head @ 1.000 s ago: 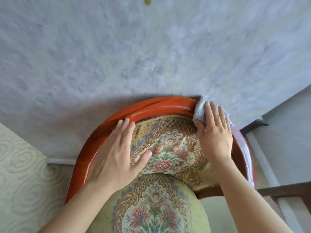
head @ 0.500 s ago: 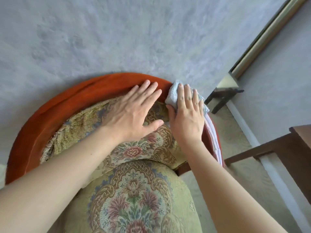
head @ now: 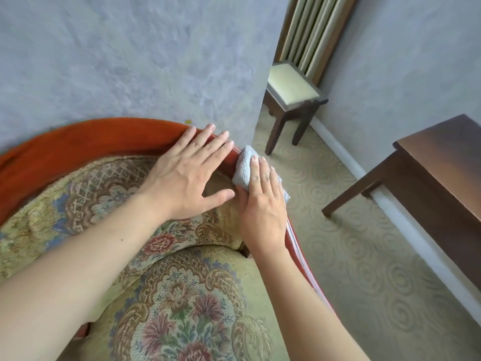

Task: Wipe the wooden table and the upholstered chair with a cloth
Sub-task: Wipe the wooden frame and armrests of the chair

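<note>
Cloth point(head: 246, 165), pale blue and bunched, sits pressed under the right hand point(head: 263, 204) against the red wooden rim point(head: 78, 149) of the upholstered chair point(head: 182, 295), fingers curled over it. Beside it, the left hand point(head: 187, 175) lies flat and spread, empty, fingertips on the rim. Wooden table point(head: 447, 162) stands well apart at right.

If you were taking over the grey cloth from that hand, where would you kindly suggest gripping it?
Grip the bunched end of the cloth poking past the right hand's fingertips, coming from above: it lies bare on the chair's wooden rim.
</note>
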Motion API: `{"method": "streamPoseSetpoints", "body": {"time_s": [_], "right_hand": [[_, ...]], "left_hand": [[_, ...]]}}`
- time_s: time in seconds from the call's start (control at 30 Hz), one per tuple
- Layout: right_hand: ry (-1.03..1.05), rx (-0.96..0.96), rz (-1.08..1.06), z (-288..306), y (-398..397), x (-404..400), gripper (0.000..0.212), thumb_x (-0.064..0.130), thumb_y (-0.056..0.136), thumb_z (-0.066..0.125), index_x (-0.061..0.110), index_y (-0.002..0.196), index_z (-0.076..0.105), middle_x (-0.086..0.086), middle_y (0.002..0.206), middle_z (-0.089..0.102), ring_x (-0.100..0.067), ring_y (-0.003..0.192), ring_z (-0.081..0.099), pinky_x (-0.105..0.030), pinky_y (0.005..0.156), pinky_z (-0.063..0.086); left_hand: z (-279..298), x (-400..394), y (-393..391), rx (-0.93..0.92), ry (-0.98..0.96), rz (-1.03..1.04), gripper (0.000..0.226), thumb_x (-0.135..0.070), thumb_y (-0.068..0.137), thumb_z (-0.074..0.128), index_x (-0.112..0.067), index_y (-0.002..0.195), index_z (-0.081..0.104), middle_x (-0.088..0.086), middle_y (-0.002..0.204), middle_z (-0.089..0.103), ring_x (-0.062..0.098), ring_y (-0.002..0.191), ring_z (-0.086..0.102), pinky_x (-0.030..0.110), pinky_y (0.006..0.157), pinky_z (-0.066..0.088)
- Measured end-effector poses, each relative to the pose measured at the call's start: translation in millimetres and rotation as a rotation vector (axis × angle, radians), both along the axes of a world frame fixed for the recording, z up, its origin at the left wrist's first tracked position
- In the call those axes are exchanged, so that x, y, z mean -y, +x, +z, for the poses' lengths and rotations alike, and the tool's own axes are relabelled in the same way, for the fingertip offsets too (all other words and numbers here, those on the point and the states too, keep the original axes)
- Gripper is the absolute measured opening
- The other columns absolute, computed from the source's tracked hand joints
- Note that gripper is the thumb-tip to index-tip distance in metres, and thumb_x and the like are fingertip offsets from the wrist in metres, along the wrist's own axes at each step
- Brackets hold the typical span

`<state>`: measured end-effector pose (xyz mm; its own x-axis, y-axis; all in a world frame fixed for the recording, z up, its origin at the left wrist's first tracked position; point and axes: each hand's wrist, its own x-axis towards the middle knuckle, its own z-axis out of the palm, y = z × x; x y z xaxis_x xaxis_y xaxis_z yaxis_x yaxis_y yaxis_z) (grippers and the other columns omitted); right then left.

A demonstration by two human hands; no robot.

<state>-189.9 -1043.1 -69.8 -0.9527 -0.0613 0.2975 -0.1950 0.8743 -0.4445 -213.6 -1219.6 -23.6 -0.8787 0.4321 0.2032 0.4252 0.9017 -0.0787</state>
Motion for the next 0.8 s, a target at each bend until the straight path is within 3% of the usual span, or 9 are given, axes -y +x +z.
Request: {"method": "streamPoseSetpoints", "body": {"time_s": [0.2,0.37,0.6,0.8], "right_hand": [[-0.044,0.103,-0.075,-18,25,-42,0.058,0.021,0.099,0.058,0.003,0.15,0.037,-0.012,0.155,0.039,-0.023,0.145,0.037,-0.038,0.119,0.03],[-0.111,0.164,-0.108,-13,13,-33,0.059,0.031,0.104,0.046,0.013,0.156,0.026,-0.004,0.162,0.027,-0.018,0.151,0.021,-0.022,0.121,0.004],[-0.199,0.122,-0.007,3,-17,-13,0.058,0.03,0.104,0.047,0.005,0.153,0.031,-0.011,0.16,0.033,-0.025,0.15,0.025,-0.033,0.123,0.013],[-0.058,0.158,-0.142,-29,30,-37,0.057,0.022,0.105,0.047,0.004,0.154,0.025,-0.012,0.161,0.028,-0.025,0.15,0.024,-0.036,0.122,0.017]], "left_hand": [[-8,-26,-13,-0.002,-0.137,-0.117,0.093,-0.07,0.088,0.037,-0.013,0.16,0.019,0.005,0.168,0.016,0.024,0.156,0.004,0.048,0.126,0.006],[-13,-31,-23,-0.016,-0.249,-0.153,0.1,-0.067,0.084,0.05,-0.016,0.161,0.011,0.004,0.169,0.008,0.024,0.156,0.001,0.047,0.126,0.004],[-19,-32,-26,-0.077,-0.215,-0.158,0.105,-0.058,0.077,0.061,-0.01,0.158,0.014,0.006,0.168,0.015,0.024,0.155,0.01,0.047,0.126,0.007],[-22,-38,-22,-0.105,-0.165,-0.146,0.103,-0.06,0.073,0.057,-0.012,0.158,0.023,0.008,0.165,0.026,0.029,0.154,0.014,0.05,0.126,0.003]]}}
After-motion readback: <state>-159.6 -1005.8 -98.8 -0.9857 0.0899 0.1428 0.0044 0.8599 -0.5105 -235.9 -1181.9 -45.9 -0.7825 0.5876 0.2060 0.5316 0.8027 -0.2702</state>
